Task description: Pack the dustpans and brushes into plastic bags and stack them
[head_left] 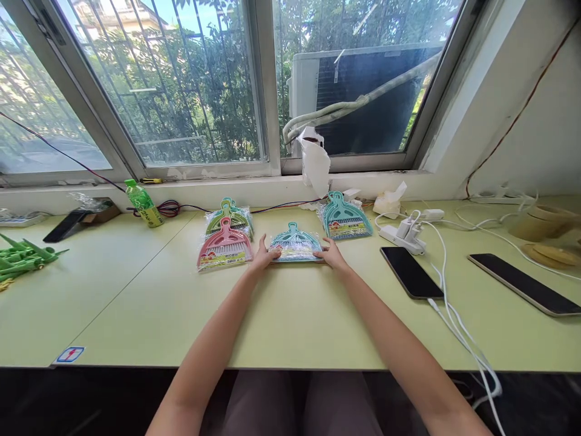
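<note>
Pale-green worktop (308, 327) below a window (172, 85), open surface between the forearms running to its near edge.
Left hand (263, 255) and right hand (334, 255) each keep a closed grip on one side of the wrapped blue dustpan set (297, 243) at mid-worktop; pink dustpan set (226, 245) just beside the left, teal dustpan set (345, 217) beyond the right, phone (411, 272) farther right.
</note>
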### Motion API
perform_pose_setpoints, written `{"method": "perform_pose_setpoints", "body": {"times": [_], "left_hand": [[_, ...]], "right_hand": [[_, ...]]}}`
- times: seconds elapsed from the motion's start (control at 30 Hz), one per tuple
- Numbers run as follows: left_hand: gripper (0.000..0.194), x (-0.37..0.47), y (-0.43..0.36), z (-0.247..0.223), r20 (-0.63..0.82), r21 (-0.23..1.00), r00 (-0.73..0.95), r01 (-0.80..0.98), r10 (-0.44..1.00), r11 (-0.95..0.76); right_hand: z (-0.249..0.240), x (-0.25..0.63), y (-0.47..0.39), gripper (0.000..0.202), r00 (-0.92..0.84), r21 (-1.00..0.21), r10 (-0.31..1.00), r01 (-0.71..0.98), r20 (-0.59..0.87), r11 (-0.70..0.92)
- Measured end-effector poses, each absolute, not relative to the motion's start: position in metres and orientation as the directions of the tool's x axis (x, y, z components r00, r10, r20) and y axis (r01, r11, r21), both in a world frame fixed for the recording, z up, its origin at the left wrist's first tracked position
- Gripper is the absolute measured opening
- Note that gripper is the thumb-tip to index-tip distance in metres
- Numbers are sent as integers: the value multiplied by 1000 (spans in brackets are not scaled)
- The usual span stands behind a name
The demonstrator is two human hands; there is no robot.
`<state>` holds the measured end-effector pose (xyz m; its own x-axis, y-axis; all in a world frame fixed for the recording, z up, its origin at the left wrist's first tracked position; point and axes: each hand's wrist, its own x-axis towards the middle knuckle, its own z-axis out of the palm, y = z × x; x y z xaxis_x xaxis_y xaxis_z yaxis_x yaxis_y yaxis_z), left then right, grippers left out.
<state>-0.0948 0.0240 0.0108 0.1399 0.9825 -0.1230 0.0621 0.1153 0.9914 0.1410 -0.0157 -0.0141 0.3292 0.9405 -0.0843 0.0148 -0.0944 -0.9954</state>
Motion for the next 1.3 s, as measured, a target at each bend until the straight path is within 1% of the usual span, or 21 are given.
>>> {"method": "perform_pose_setpoints", "body": {"times": [0.03,0.07,0.13,0.17,0.2,0.23,0.3,0.4,0.47,0.57,0.6,0.67,0.73,0.8,0.97,1.13,1.2,1.3], "left_hand": [[94,-97,24,13,-169,986,158,45,973,164],[86,-99,25,15,-203,979,191,29,960,201],[63,-103,25,18,-228,971,300,-6,926,241],[54,-105,24,20,-232,966,356,-24,905,257],[50,-106,23,21,-233,962,394,-39,889,269],[49,-107,22,22,-229,961,408,-51,884,272],[56,-107,19,23,-203,966,392,-68,897,248],[62,-104,17,21,-122,981,394,-94,911,172],[60,-102,18,19,-73,987,422,-101,904,126],[60,-102,22,14,-30,990,421,-110,906,84],[61,-102,24,13,-18,992,407,-107,913,68],[62,-102,26,11,4,996,380,-84,925,30],[61,-103,27,10,21,999,364,-54,931,-1],[61,-102,26,9,33,999,361,-41,932,-19],[62,-101,24,11,59,998,368,-27,928,-53],[51,-100,25,13,113,989,317,57,942,-137],[48,-100,26,12,153,979,300,82,942,-186],[42,-100,29,10,174,966,291,135,941,-220]], "right_hand": [[-12,140,-17,76,311,-995,945,-21,-104,-102],[-10,138,-18,75,297,-993,948,-52,-117,-107],[-5,136,-21,72,281,-991,952,-89,-125,-104],[-3,135,-22,70,281,-991,953,-93,-115,-93],[-2,134,-23,68,283,-994,955,-83,-92,-71],[-1,133,-24,66,284,-997,957,-58,-56,-41],[0,133,-25,63,278,-999,960,15,35,32],[-1,134,-24,65,281,-990,951,93,131,109],[-1,134,-23,70,305,-989,943,108,134,105],[1,133,-25,79,374,-994,924,99,81,47],[3,133,-26,79,395,-996,917,88,62,29],[6,133,-28,68,377,-998,925,69,39,14],[9,133,-29,52,287,-998,957,62,43,26],[8,134,-30,43,228,-996,971,74,67,51],[0,134,-26,37,304,-987,947,152,102,58],[-6,132,-22,32,322,-974,933,206,159,95],[-7,131,-21,30,325,-964,927,241,188,111],[-9,129,-20,25,316,-944,924,307,217,116]]}}
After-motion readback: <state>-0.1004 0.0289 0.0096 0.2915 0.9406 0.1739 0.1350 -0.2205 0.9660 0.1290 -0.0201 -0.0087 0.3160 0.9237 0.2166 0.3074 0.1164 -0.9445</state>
